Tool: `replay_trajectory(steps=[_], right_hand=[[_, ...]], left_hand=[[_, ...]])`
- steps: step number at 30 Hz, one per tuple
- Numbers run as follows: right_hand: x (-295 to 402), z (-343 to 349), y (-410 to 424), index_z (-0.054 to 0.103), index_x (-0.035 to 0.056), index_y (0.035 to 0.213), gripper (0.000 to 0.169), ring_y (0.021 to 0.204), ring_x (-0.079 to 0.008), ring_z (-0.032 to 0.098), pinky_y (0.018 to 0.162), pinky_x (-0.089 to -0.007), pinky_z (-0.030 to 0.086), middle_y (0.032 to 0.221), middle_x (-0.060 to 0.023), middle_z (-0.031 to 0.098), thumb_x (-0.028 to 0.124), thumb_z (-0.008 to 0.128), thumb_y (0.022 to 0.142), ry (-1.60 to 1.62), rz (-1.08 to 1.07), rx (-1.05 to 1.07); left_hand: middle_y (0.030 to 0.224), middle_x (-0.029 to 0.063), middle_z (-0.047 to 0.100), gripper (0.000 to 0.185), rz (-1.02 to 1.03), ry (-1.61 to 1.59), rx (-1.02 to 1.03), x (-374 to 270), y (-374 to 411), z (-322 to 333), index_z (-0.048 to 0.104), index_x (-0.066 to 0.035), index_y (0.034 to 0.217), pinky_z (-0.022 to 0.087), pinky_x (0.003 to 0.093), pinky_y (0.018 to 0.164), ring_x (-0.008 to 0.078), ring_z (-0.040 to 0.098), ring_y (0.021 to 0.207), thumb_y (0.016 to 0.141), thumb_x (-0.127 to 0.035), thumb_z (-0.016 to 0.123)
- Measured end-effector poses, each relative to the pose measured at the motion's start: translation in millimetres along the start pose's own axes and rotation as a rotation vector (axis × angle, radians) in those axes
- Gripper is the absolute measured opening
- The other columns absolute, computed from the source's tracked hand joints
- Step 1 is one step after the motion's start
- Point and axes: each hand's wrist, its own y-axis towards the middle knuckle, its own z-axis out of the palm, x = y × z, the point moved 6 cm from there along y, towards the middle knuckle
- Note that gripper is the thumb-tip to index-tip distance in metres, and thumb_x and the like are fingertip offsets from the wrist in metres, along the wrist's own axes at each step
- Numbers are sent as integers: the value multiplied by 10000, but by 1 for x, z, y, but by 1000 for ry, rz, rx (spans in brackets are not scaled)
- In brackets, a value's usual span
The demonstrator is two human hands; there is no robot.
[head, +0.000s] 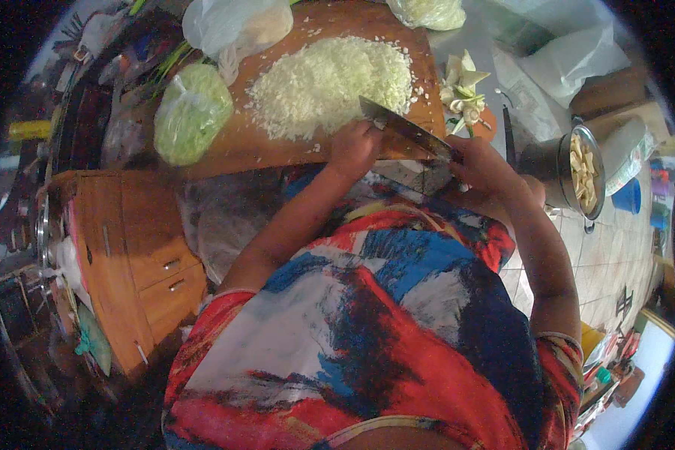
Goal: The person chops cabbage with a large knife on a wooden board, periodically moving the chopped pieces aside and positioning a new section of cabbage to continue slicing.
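Observation:
My right hand (478,160) is closed on the handle of a wide-bladed kitchen knife (408,126), whose blade points up and left over the near edge of a wooden board (236,146). My left hand (357,146) rests at the board's near edge, just left of the blade; its fingers are curled, and whether they hold anything is hidden. Beyond both hands spreads a large heap of finely chopped pale vegetable (332,79). Leafy vegetable trimmings (466,93) lie right of the board. A clear plastic bag of green shreds (194,112) sits at its left edge.
A whitish plastic bag (239,22) and another filled bag (430,11) lie at the far side. At right stands a metal pot (585,171) of pale cut pieces, with a blue bucket (627,196) beyond on the tiled floor. A wooden cabinet (135,259) stands at left.

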Motion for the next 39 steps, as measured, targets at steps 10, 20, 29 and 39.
replay_trajectory(steps=[10, 20, 29, 39], right_hand=[[7, -1, -14, 566, 51, 1043, 304, 730, -335, 618, 656, -401, 471, 779, -189, 621, 73, 562, 740, -62, 85, 39], [13, 2, -18, 569, 65, 1021, 283, 833, -396, 602, 703, -428, 480, 845, -207, 616, 93, 574, 740, -135, 110, 51], [51, -27, -21, 535, 85, 1003, 336, 764, -339, 606, 650, -432, 492, 865, -111, 572, 130, 628, 684, -475, -314, -149], [68, -19, -1, 514, 90, 961, 247, 720, -302, 606, 577, -412, 492, 818, -98, 546, 138, 588, 730, -650, -461, -236]], left_hand=[[838, 146, 587, 126, -20, -11, -51, -3, 0, -4, 631, -52, 807, 470, 463, 667, 338, 566, 779, 775, -144, 551], [863, 139, 595, 89, -125, -54, 42, 1, -5, -20, 612, -51, 807, 458, 467, 679, 353, 566, 793, 789, -123, 563], [1280, 175, 517, 447, -282, -822, -72, 40, 31, -107, 526, -2, 1227, 329, 378, 1027, 305, 458, 1222, 969, -347, 407], [1476, 190, 236, 897, 384, -336, 505, -54, 63, -39, 241, -47, 1429, 121, 443, 1130, 332, 174, 1385, 841, -722, 273]])
